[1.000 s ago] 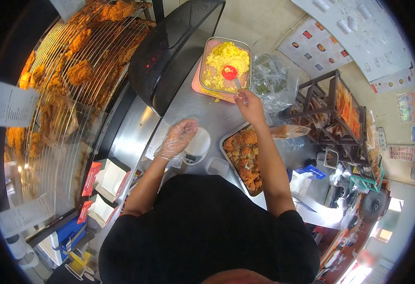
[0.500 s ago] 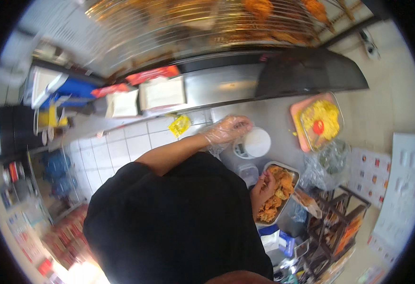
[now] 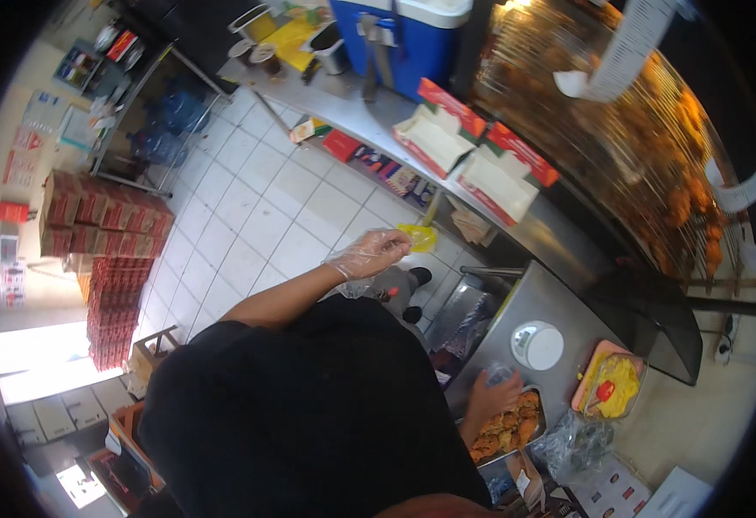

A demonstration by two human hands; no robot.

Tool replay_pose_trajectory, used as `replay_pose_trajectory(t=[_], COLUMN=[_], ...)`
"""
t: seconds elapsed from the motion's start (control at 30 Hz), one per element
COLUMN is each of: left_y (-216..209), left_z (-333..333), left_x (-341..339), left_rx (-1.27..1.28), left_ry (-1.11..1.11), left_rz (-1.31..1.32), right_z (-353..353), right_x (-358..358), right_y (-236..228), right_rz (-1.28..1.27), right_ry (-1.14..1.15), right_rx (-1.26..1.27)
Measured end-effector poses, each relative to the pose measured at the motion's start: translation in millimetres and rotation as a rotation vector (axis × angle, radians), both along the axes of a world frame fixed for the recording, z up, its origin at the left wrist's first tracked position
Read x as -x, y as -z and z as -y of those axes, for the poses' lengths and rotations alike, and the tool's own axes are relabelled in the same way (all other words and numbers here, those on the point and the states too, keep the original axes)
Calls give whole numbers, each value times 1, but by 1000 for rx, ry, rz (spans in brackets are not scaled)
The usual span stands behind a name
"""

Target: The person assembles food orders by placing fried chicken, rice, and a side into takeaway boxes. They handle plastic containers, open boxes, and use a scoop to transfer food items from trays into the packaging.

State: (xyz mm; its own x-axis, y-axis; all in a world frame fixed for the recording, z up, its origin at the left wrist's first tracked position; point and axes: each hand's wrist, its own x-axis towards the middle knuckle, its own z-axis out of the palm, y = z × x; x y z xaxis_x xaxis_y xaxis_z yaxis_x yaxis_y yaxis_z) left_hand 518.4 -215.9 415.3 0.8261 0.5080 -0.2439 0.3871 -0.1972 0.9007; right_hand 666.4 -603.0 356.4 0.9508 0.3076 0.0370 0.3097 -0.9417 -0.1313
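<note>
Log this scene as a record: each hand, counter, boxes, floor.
Left hand: clear glove, raised in front of the body, no item visible in it
Right hand: at a clear tub, beside the fried chicken; grip unclear
Counter: white scale; yellow food with a red spoon in it
Boxes: two open boxes beside the display case
Floor: pale tiles
</note>
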Motion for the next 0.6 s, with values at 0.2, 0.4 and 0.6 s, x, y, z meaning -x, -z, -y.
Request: replay_pose_trajectory(t=[0.2,0.4,0.6], left_y=[11,14,43], left_z=[-16,-60,-155], left_x=[66,89,158], left_rx=[60,-42,243], left_ry=[-85,-24,-234], left_rz=[-20,-11,71], right_z=[-20,-44,-152], right_x=[-19,-13,-7], right_y=[-13,-21,-42], right_rz=[-250,-199,56], right_ry=[123,308,6], right_rx=[228,259,-233])
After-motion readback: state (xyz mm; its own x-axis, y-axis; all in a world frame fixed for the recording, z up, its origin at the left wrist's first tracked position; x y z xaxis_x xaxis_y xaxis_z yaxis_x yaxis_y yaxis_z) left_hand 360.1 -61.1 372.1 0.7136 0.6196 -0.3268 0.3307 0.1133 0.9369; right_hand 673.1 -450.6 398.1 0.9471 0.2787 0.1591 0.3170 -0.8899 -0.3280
